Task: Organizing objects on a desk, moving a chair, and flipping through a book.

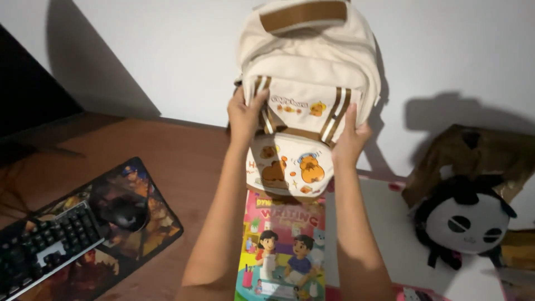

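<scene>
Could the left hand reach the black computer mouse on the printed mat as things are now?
Probably yes. The left hand grips the cream canvas backpack, so it must let go first; the brown desk between it and the black computer mouse looks free.

Left hand [245, 114] and right hand [350, 138] grip a cream backpack [308, 72] above a colourful book [283, 245].

Two bare forearms rise from the bottom centre of the frame towards the upper middle. Neither carries a sleeve: both are uncovered from the lower edge of the picture to the wrists. The left hand [246, 116] and the right hand [350, 139] wear no gloves, and no rings, watch, bracelet or band show on them or on the wrists. The arms are slender and smooth, with no visible markings. Nothing of the upper arms or clothing shows.
</scene>
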